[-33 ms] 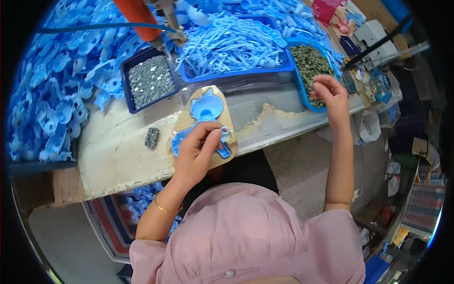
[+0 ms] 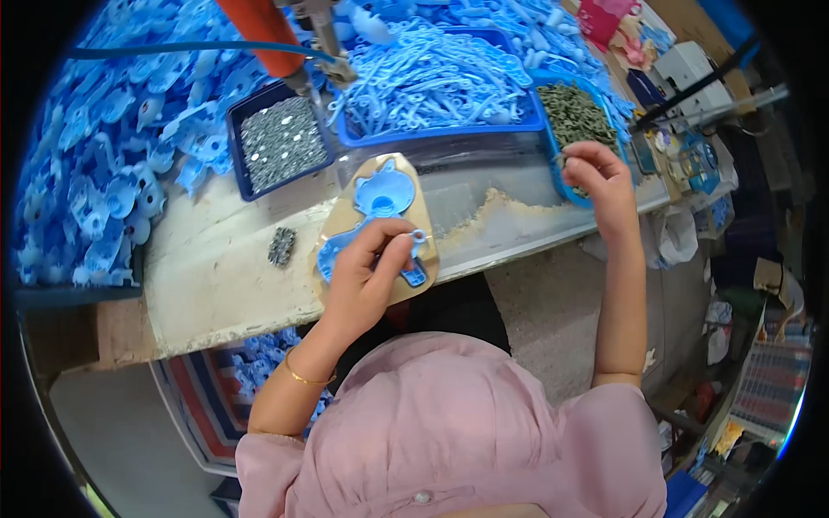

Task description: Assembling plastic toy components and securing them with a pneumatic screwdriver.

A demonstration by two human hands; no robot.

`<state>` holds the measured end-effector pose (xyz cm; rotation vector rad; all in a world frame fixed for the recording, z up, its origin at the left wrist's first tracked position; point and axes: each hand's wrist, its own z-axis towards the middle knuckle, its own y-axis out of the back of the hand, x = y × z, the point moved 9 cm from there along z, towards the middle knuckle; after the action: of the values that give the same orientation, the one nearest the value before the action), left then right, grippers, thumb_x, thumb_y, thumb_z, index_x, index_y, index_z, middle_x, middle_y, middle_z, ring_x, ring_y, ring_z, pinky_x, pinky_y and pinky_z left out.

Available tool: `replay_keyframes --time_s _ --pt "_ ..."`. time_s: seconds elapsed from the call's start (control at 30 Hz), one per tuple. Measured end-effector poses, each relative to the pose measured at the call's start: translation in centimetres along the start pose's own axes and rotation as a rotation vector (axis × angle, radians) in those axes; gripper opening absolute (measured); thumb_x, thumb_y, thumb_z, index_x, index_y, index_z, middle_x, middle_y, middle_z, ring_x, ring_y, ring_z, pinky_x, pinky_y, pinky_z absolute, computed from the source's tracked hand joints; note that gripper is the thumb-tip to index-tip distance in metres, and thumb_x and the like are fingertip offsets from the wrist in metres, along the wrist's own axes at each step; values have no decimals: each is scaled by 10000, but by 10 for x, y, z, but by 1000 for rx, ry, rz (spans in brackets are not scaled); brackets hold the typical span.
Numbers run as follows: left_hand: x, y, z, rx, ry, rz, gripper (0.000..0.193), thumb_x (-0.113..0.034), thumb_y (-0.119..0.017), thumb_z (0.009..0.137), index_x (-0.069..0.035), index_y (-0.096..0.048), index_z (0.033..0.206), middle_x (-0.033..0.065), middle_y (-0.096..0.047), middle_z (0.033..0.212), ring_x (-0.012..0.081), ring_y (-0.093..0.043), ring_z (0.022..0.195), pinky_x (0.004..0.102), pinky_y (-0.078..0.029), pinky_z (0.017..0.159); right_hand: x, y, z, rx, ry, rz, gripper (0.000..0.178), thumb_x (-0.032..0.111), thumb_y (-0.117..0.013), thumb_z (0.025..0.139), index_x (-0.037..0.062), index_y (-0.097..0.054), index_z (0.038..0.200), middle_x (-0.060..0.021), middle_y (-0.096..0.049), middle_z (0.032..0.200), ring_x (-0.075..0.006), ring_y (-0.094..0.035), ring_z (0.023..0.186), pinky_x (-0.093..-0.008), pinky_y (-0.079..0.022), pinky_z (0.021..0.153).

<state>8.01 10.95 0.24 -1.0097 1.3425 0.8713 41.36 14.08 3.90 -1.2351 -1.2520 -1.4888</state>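
Note:
My left hand (image 2: 367,268) is closed over a tan shaped block (image 2: 337,216), with thumb and forefinger pinched at a small blue ring-ended plastic piece (image 2: 419,236). A blue plastic shell (image 2: 385,192) with a rounded, eared end sits in the block. My fingers hide the shell's middle. My right hand (image 2: 607,183) is raised at the near edge of a light-blue tray (image 2: 553,164), which holds many small grey-green pieces (image 2: 574,116). Its thumb and forefinger are pinched together, with what looks like one small grey-green piece at the tips.
A dark-blue tray (image 2: 244,175) of small silvery metal parts stands left of the block; a clump of them (image 2: 281,246) lies on the table. Behind is a blue bin (image 2: 432,138) of ring-ended pieces. Blue shells (image 2: 104,190) pile up left. An orange tool (image 2: 263,39) hangs overhead.
My right hand has drawn slightly left, from over the grey-green pieces to the tray's near edge. My left hand stays on the block. The whole view has shifted slightly.

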Motion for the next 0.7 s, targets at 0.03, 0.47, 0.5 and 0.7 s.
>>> replay_keyframes --time_s 0.03,0.47,0.5,0.7 --pt "-1 -5 1 30 -18 17 159 -135 -559 1047 -8 -614 1125 4 -614 861 69 -582 788 229 -466 720 7 -18 -4 22 -4 8 168 86 -672 945 4 -696 1089 -46 -711 907 -106 -659 804 -257 -530 752" --pt "0 12 -13 40 -7 212 342 -237 -656 987 -59 -494 1230 114 -708 834 195 -663 747 302 -485 683 23 -197 -46 818 -256 -10 145 40 -719 898 -20 -699 1029 -48 -713 920 -90 -669 843 -251 -537 757" --pt "0 13 -14 47 33 254 333 -190 -660 986 -44 -495 1235 98 -710 883 154 -667 833 284 -486 739 23 -200 -45 823 -257 -9 145 40 -719 898 -20 -699 1029 -48 -713 920 -90 -669 843 -251 -537 757" --pt "-11 12 -15 10 -102 543 282 -185 -686 964 -47 -570 1181 134 -719 968 236 -711 937 321 -517 779 25 -210 -44 838 -307 -94 133 40 -723 880 -13 -641 970 -47 -688 851 -90 -656 747 -233 -530 683"
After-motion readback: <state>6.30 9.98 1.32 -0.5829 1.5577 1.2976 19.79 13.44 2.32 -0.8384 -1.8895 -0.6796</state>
